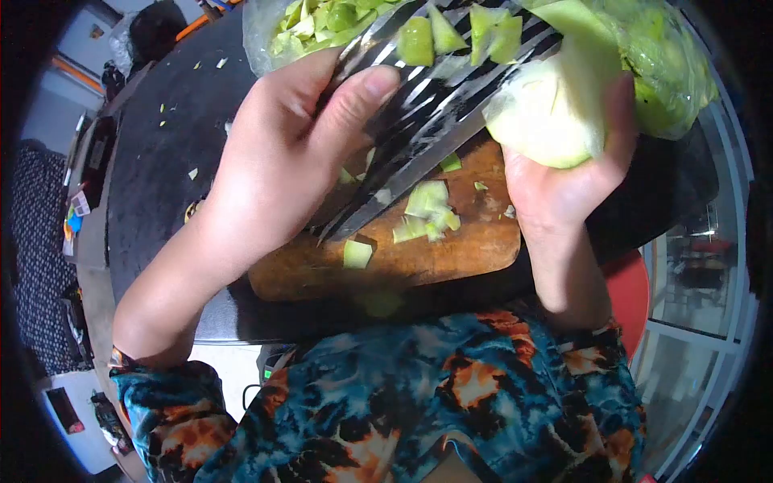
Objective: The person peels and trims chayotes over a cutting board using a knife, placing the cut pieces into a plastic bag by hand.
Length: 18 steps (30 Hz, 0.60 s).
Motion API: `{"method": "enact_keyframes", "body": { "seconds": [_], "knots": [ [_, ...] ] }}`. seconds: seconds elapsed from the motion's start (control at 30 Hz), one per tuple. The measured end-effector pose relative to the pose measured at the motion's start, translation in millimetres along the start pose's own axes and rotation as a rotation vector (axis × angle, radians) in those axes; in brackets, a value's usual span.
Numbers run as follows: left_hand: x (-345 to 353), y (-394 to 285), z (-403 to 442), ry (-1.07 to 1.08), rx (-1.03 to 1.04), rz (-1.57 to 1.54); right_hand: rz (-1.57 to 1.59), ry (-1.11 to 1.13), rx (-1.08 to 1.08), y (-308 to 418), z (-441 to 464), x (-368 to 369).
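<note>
Apparently mid-cutting: left hand (270, 157) grips broad, dark metal blade (431, 101); right hand (560, 193) cups pale-green rounded chunk (547, 121); cut needs steady hold.

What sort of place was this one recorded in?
Probably a home kitchen or small food-preparation area, though I can't tell which: a wooden cutting board with chopped pale green pieces lies on a dark table, with a clear bag of greens beyond.

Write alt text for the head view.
The left hand grips a broad dark blade carrying green pieces; the right hand holds a pale green chunk. Below, cut pieces lie on a wooden board; bagged greens sit beyond.
</note>
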<state>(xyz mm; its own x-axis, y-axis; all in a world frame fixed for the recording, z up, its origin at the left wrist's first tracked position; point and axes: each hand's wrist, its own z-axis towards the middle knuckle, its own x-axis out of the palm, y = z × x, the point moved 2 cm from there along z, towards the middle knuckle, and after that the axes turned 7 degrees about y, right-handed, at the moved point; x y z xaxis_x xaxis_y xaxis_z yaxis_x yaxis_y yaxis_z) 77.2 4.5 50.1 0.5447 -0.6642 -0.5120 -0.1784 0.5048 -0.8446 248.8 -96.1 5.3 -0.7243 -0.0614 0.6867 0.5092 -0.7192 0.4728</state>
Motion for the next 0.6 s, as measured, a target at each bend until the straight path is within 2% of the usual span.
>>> {"method": "enact_keyframes", "body": {
  "seconds": [0.1, 0.17, 0.2, 0.27, 0.37, 0.4, 0.47, 0.57, 0.6],
  "knots": [
    [4.2, 0.0, 2.6, 0.010, -0.019, -0.075, 0.087, -0.079, 0.023, 0.4, 2.5, 19.9],
    [7.6, 3.9, 4.1, 0.034, -0.034, -0.142, 0.049, 0.060, 0.003, 1.7, 5.9, 9.7],
    [9.7, 4.8, 4.6, 0.022, -0.017, -0.157, -0.017, 0.209, -0.035, 0.8, 10.0, -12.8],
    [14.4, 3.7, 7.0, -0.003, 0.019, -0.187, -0.098, 0.299, -0.092, 4.1, 13.1, -22.7],
    [25.7, -14.2, 2.4, 0.162, -0.243, -0.446, -0.138, 0.112, -0.146, 10.7, 10.5, -10.7],
    [30.3, -8.6, 7.6, 0.107, -0.148, -0.377, -0.150, 0.047, -0.160, 12.7, 8.1, -7.8],
    [25.8, -6.7, 14.2, 0.120, -0.167, -0.312, -0.091, 0.026, -0.140, 11.4, 11.6, -14.0],
    [11.2, 1.3, 21.7, 0.110, -0.248, -0.296, 0.138, 0.129, -0.006, -8.8, 18.5, -53.5],
    [0.4, 11.3, 25.7, 0.129, -0.276, -0.239, -0.247, -0.152, -0.013, -17.9, 18.2, -26.7]
  ]
}}
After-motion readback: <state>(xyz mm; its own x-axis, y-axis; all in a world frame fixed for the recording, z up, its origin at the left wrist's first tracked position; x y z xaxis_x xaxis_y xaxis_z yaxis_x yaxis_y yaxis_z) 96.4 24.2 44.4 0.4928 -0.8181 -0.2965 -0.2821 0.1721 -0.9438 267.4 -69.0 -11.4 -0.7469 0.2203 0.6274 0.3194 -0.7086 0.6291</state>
